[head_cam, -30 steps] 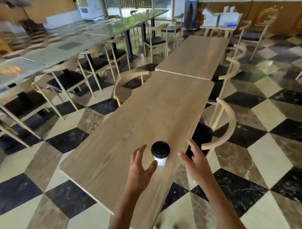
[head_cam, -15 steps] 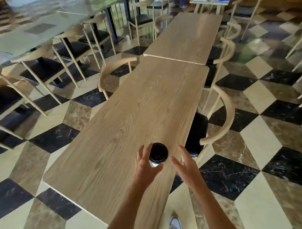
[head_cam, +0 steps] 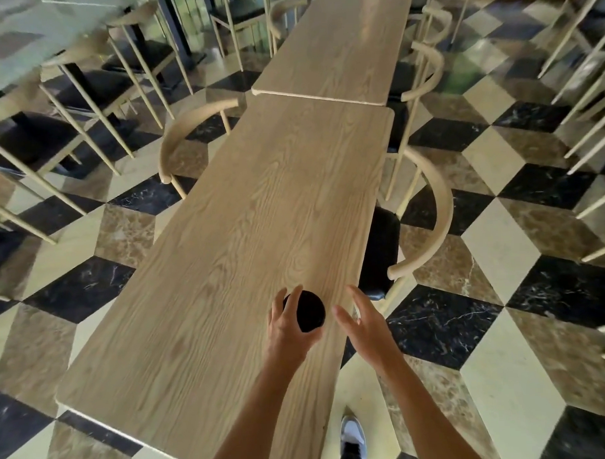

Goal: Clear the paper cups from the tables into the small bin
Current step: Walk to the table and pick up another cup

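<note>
Starting at the left, the long wooden table point(head_cam: 227, 266) is running away from the person toward the far end of the room, and most of its top is lying bare. Near its near-right edge the paper cup point(head_cam: 311, 313) is standing upright — from above only its black lid is showing, so its long axis is pointing almost straight up at the camera and its white wall is hidden.

The left hand point(head_cam: 287, 329) is wrapping the cup from the left and the near side: the fingers point(head_cam: 291, 303) are curling over the far-left rim of the lid and the thumb is coming in under the near side. It looks to be touching, though whether the grasp is already firm I cannot tell. It is clearly the nearer hand — the one the pick-up is turning on.

Just to the right, the right hand point(head_cam: 364, 325) is hovering open, fingers spread and gripping nothing, with a clear strip of table showing between it and the lid. It is sitting over the table's right edge, ready to steady the cup if needed.

Further right a curved wooden chair point(head_cam: 431, 218) is tucked in beside the table. The small bin is not showing anywhere in this view, so after a straight upward lift the person will probably be turning away to find it.
</note>
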`<action>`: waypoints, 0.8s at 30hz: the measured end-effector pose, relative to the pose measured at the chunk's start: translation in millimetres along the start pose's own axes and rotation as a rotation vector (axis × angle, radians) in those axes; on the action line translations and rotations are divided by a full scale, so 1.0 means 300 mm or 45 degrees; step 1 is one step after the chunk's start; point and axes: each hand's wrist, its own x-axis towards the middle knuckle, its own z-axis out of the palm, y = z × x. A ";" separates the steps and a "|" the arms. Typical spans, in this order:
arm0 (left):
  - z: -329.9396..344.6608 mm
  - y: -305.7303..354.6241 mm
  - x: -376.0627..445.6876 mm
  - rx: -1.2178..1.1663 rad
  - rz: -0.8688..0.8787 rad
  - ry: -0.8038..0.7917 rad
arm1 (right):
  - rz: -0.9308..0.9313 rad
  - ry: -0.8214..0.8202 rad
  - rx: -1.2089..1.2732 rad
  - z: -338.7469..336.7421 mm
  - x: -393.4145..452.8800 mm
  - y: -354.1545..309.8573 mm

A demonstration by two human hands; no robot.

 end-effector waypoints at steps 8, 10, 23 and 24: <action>-0.020 0.033 0.019 -0.133 -0.120 0.055 | 0.018 -0.021 0.023 -0.011 0.032 0.007; -0.047 0.059 0.019 -0.208 -0.180 0.086 | 0.015 -0.026 0.033 -0.013 0.035 0.004; -0.198 0.261 -0.054 -0.733 -0.192 0.105 | -0.090 -0.041 0.141 -0.105 -0.004 -0.055; -0.203 0.273 -0.065 -0.765 -0.187 0.100 | -0.087 -0.040 0.162 -0.114 -0.011 -0.060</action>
